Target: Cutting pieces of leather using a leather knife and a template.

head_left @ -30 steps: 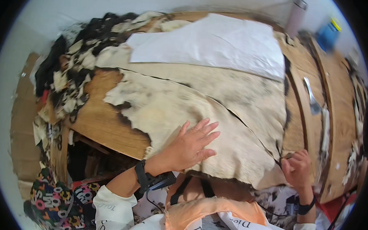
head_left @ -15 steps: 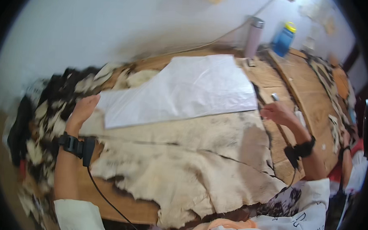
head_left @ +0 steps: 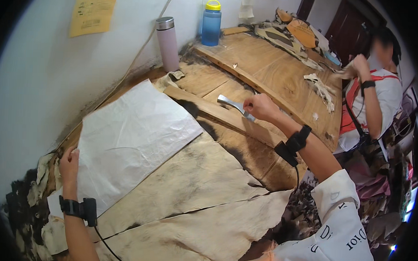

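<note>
A large white pattern sheet [head_left: 134,136] lies over the far left part of a pale animal hide [head_left: 192,190], which has dark fur along its edge. My left hand [head_left: 69,165] is at the sheet's left edge, its fingers curled closed on that edge. Well to the right of the sheet, my right hand [head_left: 262,107] is over the wooden table with its fingers drawn together. Beside and partly beneath it is a silver metal tool [head_left: 231,102] with a flared end. Whether my fingers touch the tool is unclear.
At the wall stand a pink flask [head_left: 168,47] and a blue bottle [head_left: 211,28] with a yellow lid. Wooden strips [head_left: 223,117] cross the table. Fur scraps [head_left: 21,206] pile up at the left. Another person [head_left: 371,95] works at the right, holding a pale scrap.
The view has swung to the right, bringing the other person into sight. My right hand has moved away from the sheet's right edge, to the metal tool. My left hand stays by the sheet's left edge.
</note>
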A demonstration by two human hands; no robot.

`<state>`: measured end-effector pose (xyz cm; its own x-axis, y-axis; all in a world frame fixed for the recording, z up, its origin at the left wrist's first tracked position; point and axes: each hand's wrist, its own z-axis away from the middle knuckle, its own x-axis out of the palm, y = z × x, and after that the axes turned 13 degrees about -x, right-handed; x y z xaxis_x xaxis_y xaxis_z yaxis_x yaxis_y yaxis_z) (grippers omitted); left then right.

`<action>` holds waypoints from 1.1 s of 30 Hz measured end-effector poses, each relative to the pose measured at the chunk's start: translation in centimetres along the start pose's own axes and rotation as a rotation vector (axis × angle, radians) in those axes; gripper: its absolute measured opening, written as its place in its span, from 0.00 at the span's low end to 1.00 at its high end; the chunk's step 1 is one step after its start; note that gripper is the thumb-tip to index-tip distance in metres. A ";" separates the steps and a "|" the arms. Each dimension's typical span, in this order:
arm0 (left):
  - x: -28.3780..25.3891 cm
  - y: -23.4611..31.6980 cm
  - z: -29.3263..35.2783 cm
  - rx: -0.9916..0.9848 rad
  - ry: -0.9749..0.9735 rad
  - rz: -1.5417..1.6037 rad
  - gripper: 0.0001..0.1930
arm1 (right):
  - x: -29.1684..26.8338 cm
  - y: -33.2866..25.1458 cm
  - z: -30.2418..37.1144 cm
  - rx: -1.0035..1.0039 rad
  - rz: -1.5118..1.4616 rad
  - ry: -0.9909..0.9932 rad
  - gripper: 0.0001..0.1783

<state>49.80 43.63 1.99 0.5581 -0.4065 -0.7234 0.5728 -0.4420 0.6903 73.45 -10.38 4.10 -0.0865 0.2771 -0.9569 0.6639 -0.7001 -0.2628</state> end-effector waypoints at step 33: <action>-1.2 2.9 41.6 0.454 -0.297 -0.303 0.21 | -0.2 -0.9 -1.5 -0.126 -0.032 -0.012 0.17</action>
<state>25.84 9.56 4.26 0.1829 -0.3858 -0.9043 0.3303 -0.8422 0.4261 73.99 -8.79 4.76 -0.1176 0.2900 -0.9498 0.7488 -0.6023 -0.2766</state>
